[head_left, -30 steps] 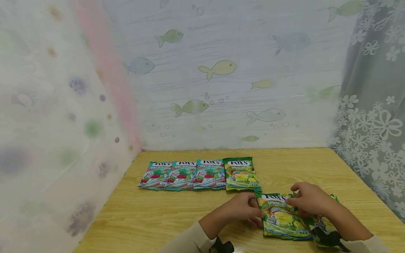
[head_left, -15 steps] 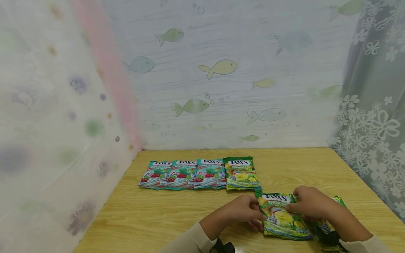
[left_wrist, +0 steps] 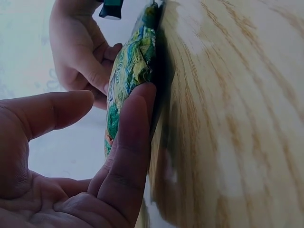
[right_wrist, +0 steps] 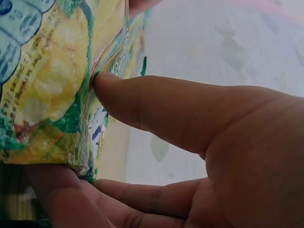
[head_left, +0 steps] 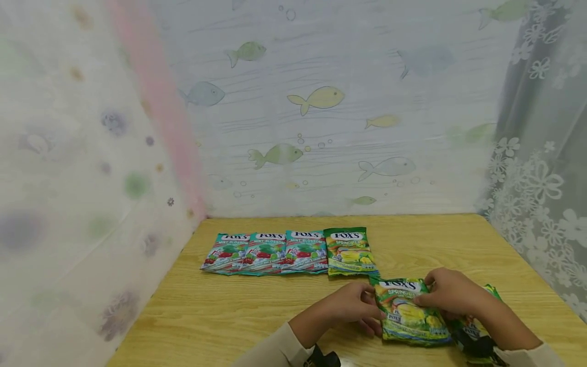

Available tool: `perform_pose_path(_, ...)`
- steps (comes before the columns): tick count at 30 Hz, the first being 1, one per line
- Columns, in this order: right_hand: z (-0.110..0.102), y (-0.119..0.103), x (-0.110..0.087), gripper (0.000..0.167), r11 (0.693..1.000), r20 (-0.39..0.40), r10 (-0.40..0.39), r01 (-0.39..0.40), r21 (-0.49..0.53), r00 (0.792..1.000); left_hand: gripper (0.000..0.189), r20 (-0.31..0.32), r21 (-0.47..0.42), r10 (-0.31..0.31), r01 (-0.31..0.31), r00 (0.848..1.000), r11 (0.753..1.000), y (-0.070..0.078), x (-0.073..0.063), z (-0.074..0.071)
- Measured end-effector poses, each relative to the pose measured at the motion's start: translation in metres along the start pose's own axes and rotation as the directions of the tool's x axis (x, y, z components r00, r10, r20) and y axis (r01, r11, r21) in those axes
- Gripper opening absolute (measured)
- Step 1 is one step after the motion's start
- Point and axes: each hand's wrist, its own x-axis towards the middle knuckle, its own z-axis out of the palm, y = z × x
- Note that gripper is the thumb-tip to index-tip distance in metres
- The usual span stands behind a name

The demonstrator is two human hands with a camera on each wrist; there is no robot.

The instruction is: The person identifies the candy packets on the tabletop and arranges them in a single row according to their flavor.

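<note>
A green and yellow FOX'S candy bag (head_left: 405, 311) lies at the front right of the table, between both hands. My right hand (head_left: 451, 293) pinches its right side, thumb on the front; in the right wrist view the fingers (right_wrist: 66, 199) reach beneath a bag's edge. My left hand (head_left: 350, 308) is at the left edge. In the left wrist view its fingertips touch the candy bag (left_wrist: 130, 71), while the thumb (left_wrist: 64, 109) stands apart from it. Another green candy bag (head_left: 492, 291) lies partly hidden under the right hand and wrist.
Behind the hands, three turquoise Mint Blossom candy bags (head_left: 306, 252) lie overlapping in a row on the wooden table (head_left: 220, 316). A green candy bag (head_left: 350, 252) ends that row on the right. A fish-patterned sheet (head_left: 321, 153) hangs behind the table.
My right hand has lowered slightly, and its thumb has moved down on the candy bag's front. The left hand has barely shifted. The row of bags stays put.
</note>
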Motion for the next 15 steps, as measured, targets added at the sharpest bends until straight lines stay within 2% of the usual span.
perform_pose_path(7,-0.005,-0.001,-0.002,0.077,1.0,-0.037,-0.015,0.014,-0.008,0.999,0.069,-0.002,0.0,0.047,-0.047,0.999,0.999,0.003,0.001,0.002)
perform_pose_path(11,-0.009,-0.004,-0.001,0.079,1.0,-0.034,-0.025,0.026,0.012,0.999,0.071,-0.05,0.045,0.051,-0.049,0.997,0.998,0.006,0.001,0.001)
perform_pose_path(15,-0.015,-0.006,0.0,0.081,0.999,-0.062,-0.041,0.039,-0.03,0.997,0.073,-0.1,0.104,0.066,-0.056,0.993,0.993,0.01,0.003,0.0)
